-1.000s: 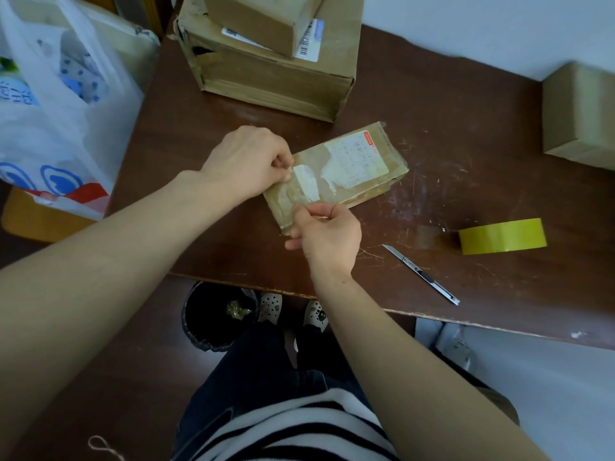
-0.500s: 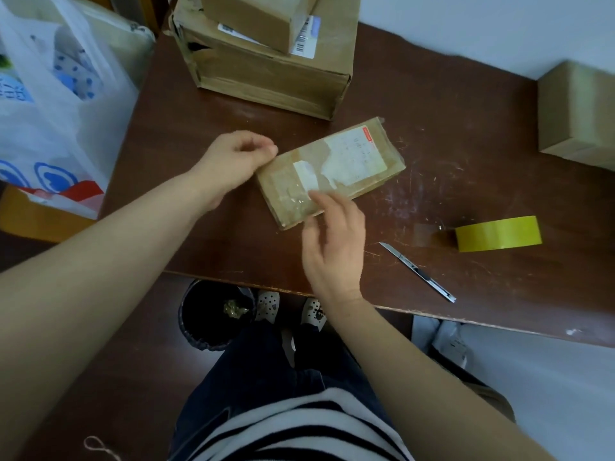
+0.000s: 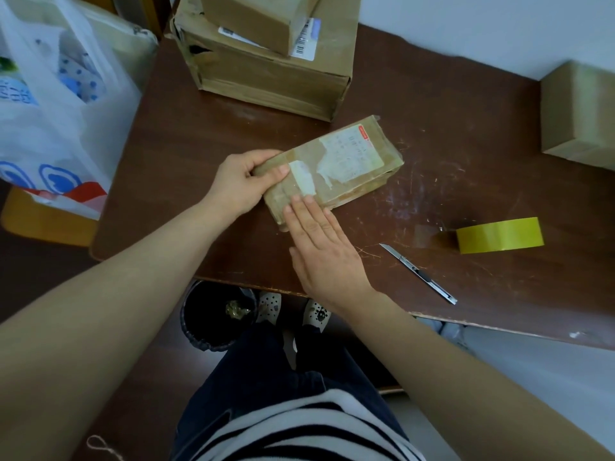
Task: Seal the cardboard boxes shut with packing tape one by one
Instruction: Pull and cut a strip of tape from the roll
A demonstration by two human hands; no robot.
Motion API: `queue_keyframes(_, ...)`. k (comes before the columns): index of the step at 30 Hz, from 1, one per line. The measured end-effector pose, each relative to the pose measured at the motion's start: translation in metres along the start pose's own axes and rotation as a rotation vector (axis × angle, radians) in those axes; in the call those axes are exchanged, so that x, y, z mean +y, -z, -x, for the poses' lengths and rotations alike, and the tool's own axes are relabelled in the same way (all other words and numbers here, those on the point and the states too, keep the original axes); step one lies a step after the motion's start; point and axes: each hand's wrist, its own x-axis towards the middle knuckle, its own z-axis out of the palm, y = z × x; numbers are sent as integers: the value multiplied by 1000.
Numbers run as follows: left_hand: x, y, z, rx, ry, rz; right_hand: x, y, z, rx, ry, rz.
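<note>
Left hand [image 3: 244, 183] steadies, right hand [image 3: 327, 257] presses.
Left grips the box [image 3: 349, 161] end so it cannot slide — right lays straight fingers flat, probably bonding the tape [image 3: 283, 199].

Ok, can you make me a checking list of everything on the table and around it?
Surface: brown table, scratched, front edge worn.
Job's things: small box lies flat mid-table; tape to its right, untouched; knife near the front edge; big box at the back with top box on it; right box at the far right.
Clutter: white bag beside the table's left end.
Hands: left hand grips the small box's left end; right hand presses flat fingers on its top.
Cables: nothing seen.
Surroundings: dark bin on the floor under the table; white wall behind.
</note>
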Motion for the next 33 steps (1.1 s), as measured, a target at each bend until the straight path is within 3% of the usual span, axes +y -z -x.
queue_keyframes(3, 2, -1, 1, 14, 0, 27, -3, 7, -11, 107, -11, -115)
queue_keyframes(6, 3, -2, 0, 36, -4, 38, -9, 4, -30, -60, -2, 2)
queue_keyframes(9, 1, -3, 0, 47, 14, 49, -3, -5, -32, -87, 24, 91)
queue_keyframes(14, 0, -7, 1, 67, 32, 98, 3, 11, -37, 36, 42, -193)
queue_keyframes(17, -2, -8, 0, 76, 109, 188, -1, 3, -49, -126, -9, 89)
queue_keyframes(19, -3, -7, -2, 67, 147, 259, 2, -5, -53, -147, 13, 243)
queue_keyframes(23, -4, -7, -1, 90, 88, 189, 3, -3, -52, -169, 25, 253)
queue_keyframes(29, -2, -13, 1, 136, 22, 122, 5, -3, -38, 32, 117, 286)
queue_keyframes(33, -4, -11, 2, 135, -11, 55, 3, -5, -18, 38, 135, 284)
